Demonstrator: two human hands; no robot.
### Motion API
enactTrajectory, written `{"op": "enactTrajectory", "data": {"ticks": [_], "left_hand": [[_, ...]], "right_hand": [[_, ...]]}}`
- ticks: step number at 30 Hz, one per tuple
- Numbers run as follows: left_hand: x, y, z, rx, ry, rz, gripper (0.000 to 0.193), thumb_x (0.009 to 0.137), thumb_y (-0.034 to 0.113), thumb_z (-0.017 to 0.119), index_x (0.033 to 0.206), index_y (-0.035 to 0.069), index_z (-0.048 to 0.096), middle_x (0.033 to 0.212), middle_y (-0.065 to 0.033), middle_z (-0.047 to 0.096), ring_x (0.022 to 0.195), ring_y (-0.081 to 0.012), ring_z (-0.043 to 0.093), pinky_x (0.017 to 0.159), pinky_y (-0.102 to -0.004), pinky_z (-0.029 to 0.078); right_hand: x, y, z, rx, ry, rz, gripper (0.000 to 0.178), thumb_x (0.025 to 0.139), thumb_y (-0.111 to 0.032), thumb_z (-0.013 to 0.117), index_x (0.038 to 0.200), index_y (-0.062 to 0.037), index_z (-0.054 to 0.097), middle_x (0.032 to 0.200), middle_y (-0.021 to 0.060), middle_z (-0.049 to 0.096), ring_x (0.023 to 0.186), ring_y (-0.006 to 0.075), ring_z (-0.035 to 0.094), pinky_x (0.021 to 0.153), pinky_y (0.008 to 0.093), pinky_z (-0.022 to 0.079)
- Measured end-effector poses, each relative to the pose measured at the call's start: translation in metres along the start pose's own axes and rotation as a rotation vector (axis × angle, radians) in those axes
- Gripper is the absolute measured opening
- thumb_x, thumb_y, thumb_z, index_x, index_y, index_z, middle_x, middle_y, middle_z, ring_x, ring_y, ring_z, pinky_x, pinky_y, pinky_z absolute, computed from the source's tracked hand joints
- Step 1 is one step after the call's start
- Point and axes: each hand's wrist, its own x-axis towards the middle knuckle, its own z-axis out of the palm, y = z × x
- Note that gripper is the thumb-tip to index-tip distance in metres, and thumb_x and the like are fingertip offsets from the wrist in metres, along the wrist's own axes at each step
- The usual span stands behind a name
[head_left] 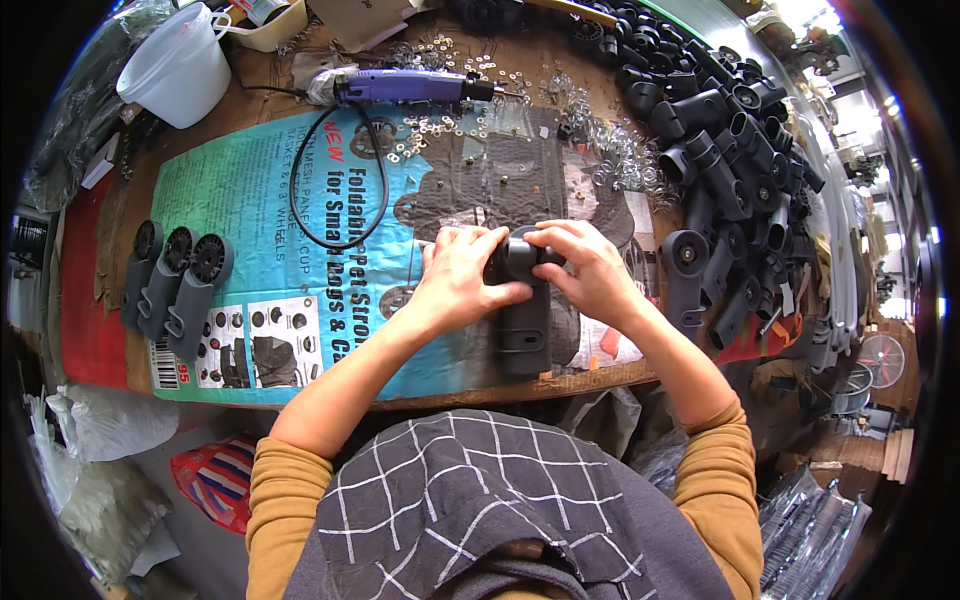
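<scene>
A black plastic joint piece with a round head and a flat arm lies on the printed cardboard sheet, its arm pointing toward me. My left hand grips the left side of the round head, thumb against its near side. From the right, my right hand closes its fingers and thumb on the same head. Part of the head is covered by my fingers, so any small part between them is hidden. Beyond my hands, springs and small metal washers are scattered on the sheet.
Several similar black parts are heaped at the right. Three dark grey wheel-headed pieces lie in a row at the left. A purple electric screwdriver with a looped black cable lies at the back, near a white bucket.
</scene>
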Motion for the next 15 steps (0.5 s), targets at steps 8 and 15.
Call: {"op": "enactTrajectory", "data": {"ticks": [8,15], "left_hand": [[0.018,-0.001,-0.011,0.051,-0.096,0.124,0.049,0.080,0.041,0.072,0.107,0.001,0.064,0.099,-0.0193,0.063,0.100,-0.0363,0.058,0.088,-0.0464,0.046],[0.038,0.021,-0.026,0.079,-0.364,-0.054,0.053,0.079,0.043,0.073,0.109,-0.001,0.065,0.098,-0.0189,0.066,0.093,-0.0298,0.063,0.080,-0.0405,0.049]], "right_hand": [[-0.004,0.025,0.009,0.302,-0.074,0.127,0.037,0.080,-0.011,0.074,0.115,-0.0089,0.063,0.117,0.0113,0.063,0.108,0.0303,0.061,0.094,0.0378,0.048],[-0.026,0.029,0.044,0.396,0.169,0.110,0.038,0.087,-0.008,0.068,0.122,-0.0068,0.057,0.128,0.0163,0.058,0.119,0.0322,0.057,0.100,0.0375,0.045]]}}
